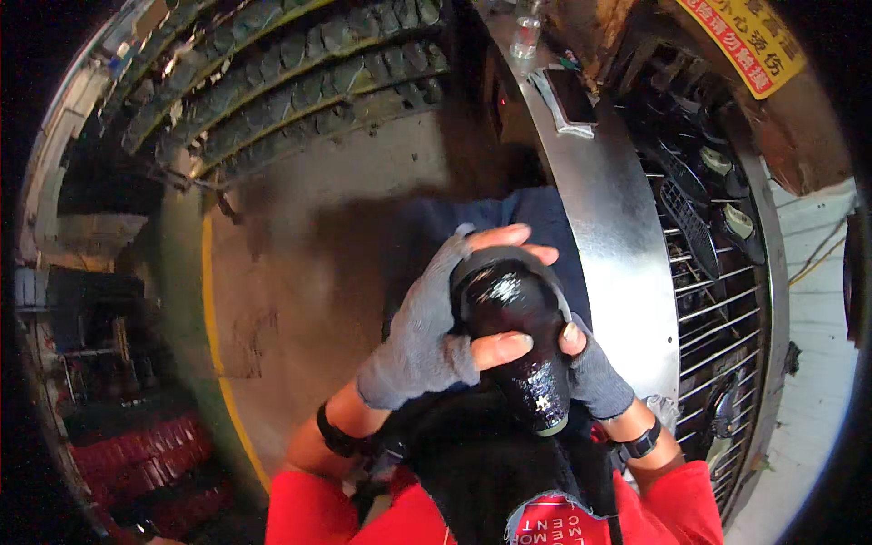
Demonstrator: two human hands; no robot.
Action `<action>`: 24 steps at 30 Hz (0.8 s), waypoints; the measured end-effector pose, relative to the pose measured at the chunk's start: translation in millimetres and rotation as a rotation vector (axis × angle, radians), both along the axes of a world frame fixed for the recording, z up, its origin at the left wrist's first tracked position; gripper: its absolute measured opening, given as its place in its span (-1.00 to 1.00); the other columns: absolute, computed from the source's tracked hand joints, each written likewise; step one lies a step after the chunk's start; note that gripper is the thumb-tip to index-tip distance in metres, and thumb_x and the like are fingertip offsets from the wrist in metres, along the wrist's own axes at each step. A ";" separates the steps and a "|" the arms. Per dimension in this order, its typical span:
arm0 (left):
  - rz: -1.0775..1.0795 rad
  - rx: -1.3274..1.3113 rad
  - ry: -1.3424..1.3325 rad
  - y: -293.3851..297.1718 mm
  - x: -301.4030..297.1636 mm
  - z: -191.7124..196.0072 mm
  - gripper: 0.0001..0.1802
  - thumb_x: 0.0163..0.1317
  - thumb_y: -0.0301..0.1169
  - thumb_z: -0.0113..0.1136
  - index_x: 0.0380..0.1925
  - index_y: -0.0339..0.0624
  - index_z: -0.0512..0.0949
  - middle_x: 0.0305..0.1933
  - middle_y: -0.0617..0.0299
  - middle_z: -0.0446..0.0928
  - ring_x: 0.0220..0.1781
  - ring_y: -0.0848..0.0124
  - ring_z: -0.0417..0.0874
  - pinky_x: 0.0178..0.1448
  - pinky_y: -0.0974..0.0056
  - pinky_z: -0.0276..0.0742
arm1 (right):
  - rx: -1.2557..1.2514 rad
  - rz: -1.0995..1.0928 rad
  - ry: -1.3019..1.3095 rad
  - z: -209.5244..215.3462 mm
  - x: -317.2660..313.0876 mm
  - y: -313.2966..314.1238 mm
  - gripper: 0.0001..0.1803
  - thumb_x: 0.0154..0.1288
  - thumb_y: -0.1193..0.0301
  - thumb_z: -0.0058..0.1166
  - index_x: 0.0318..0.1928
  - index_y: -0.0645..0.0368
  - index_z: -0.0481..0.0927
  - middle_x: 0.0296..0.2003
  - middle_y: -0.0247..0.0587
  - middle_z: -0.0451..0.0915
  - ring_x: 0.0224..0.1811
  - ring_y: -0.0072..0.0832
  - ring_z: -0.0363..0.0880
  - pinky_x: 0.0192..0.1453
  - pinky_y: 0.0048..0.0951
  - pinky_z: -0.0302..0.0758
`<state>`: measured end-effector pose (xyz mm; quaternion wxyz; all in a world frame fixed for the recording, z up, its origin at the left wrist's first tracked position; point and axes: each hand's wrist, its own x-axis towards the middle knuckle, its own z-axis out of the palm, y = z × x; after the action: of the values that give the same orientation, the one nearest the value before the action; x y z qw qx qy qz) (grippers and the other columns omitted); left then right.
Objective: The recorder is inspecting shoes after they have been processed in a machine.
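Both my hands hold a black shoe (pixel 518 309) in front of my body, its broad toe end away from me and its narrow heel end toward me. The face turned up is glossy and looks wet. My left hand (pixel 431 318), in a grey fingerless glove, wraps round the shoe's left side, thumb across the glossy face and fingertips past the toe. On the other side my right hand (pixel 590 368), gloved alike, grips the edge with its thumb showing. Its other fingers are hidden beneath the shoe.
To my right runs a steel counter (pixel 627 236) carrying a dark flat device (pixel 574 97) on white cloth and a clear bottle (pixel 526 32). Beyond it, a metal-rod rack (pixel 718 318) bears black soles (pixel 690 227). Shelves of shoes (pixel 363 82) stand far left.
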<state>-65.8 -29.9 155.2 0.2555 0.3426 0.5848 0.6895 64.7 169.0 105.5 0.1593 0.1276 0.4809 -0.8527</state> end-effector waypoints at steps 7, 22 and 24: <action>0.088 0.365 -0.020 -16.7 1.2 0.2 0.11 0.13 -0.07 0.67 0.54 0.06 0.14 0.46 -0.25 0.44 0.46 -0.15 0.54 0.57 -0.51 0.31 | 0.220 0.113 0.242 -5.9 5.9 31.8 -0.09 0.47 -0.21 0.21 0.42 0.38 0.48 0.23 -0.16 0.65 0.29 -0.49 0.55 0.33 -0.40 0.50; 0.007 -0.038 -0.095 48.0 16.2 -44.0 -0.03 0.45 0.20 0.23 0.61 -0.25 0.27 0.70 0.01 0.21 0.73 0.18 0.15 0.77 0.08 -0.07 | 0.969 0.235 0.462 62.3 -32.4 108.1 -0.16 -0.09 0.03 0.67 0.14 0.24 0.64 0.04 -0.20 0.68 0.15 -0.37 0.64 0.29 -0.36 0.50; 0.051 -0.094 -0.106 48.6 17.2 -57.0 -0.11 0.46 0.06 0.29 0.59 -0.22 0.26 0.44 0.14 0.34 0.49 0.33 0.30 0.61 0.20 0.12 | 1.069 0.390 0.535 57.1 -41.9 88.6 -0.16 -0.13 -0.01 0.69 0.11 0.15 0.64 0.04 -0.09 0.66 0.19 -0.13 0.66 0.29 -0.25 0.52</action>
<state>-48.6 18.7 98.1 0.2841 0.2781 0.6110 0.6846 22.7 257.6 162.6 0.1005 -0.1182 0.8784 -0.4521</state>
